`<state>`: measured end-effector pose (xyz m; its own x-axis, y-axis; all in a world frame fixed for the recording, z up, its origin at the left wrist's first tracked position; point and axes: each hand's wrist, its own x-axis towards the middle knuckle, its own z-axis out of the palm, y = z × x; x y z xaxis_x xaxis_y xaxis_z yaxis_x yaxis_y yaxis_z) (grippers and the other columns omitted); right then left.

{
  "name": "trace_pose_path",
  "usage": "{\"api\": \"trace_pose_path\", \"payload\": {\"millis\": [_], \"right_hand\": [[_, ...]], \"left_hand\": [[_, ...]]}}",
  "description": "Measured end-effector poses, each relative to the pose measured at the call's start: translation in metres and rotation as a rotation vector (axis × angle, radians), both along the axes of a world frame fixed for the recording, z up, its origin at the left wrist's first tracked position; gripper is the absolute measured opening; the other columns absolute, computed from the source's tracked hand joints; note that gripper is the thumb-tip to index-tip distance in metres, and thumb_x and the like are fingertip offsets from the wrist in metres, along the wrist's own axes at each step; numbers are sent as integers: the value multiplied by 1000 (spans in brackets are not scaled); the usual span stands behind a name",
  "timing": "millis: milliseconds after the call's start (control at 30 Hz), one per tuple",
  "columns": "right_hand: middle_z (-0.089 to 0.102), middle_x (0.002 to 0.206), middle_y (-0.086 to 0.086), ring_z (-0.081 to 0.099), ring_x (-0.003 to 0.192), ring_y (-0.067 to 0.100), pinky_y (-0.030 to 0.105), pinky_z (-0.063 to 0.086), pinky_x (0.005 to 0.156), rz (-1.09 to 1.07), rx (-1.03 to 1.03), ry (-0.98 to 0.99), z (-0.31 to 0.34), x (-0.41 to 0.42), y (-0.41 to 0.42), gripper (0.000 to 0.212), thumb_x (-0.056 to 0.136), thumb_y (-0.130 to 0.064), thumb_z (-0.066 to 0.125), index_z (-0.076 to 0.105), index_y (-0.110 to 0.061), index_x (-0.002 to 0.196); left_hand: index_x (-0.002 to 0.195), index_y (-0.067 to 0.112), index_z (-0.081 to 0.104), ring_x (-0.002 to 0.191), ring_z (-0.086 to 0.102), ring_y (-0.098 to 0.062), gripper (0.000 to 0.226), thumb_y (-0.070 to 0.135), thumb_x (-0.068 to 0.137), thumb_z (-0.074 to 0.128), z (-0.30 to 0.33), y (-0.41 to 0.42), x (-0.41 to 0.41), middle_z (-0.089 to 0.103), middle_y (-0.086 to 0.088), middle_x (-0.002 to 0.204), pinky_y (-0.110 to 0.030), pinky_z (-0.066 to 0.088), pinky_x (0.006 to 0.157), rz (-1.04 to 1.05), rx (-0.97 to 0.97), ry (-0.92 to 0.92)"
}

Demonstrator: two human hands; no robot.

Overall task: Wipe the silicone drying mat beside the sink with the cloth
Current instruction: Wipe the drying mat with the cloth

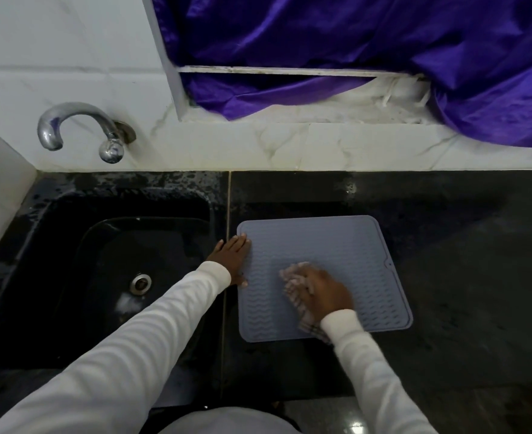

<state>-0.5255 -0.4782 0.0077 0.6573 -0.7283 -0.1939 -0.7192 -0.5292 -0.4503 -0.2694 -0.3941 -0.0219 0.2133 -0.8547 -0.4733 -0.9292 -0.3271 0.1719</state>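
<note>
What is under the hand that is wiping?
Under the right hand lies the checked cloth, pressed onto the grey mat. The mat's part beneath them is covered.

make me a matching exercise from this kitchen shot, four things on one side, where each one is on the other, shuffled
Things:
1. left hand
2. cloth
3. tap
4. purple fabric

Places:
A. on the white wall above the sink
B. flat on the left edge of the grey mat
C. hanging over the ledge behind the counter
D. under the right hand, on the mat

Pairs: 1-B, 2-D, 3-A, 4-C
</note>
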Motion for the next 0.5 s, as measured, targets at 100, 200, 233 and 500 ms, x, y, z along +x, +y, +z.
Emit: {"api": "trace_pose_path", "payload": {"millis": [100, 200, 233, 500], "right_hand": [[57, 131, 7, 62, 107, 31, 36, 49, 87, 164, -68, 75, -17, 43, 46, 52, 92, -48, 51, 45, -24, 139], [69, 102, 8, 69, 72, 25, 28, 54, 56, 231, -168, 154, -29, 48, 70, 73, 64, -44, 81, 56, -16, 127], [70, 98, 8, 69, 67, 23, 27, 53, 53, 218, -196, 153, -33, 43, 69, 75, 59, -41, 84, 59, -15, 125], [68, 93, 16, 64, 58, 34, 36, 54, 49, 16, -280, 152, -51, -32, 4, 42, 87, -42, 42, 63, -20, 115]], "left_hand": [[155, 16, -4, 150, -5, -22, 104, 44, 85, 67, 1, 1, -1, -11, -5, 163, -46, 2, 120, -8, -16, -12], [155, 16, -4, 150, -4, -21, 98, 41, 88, 63, 1, 2, -1, -10, -5, 163, -45, 3, 121, -11, -27, -22], [155, 16, -4, 150, -5, -21, 99, 41, 87, 64, 0, 2, 0, -10, -5, 163, -45, 2, 121, -10, -27, -20], [155, 20, -8, 149, -10, -18, 110, 49, 82, 69, -5, 5, 6, -16, -1, 162, -48, -1, 120, 7, -32, 71]]}}
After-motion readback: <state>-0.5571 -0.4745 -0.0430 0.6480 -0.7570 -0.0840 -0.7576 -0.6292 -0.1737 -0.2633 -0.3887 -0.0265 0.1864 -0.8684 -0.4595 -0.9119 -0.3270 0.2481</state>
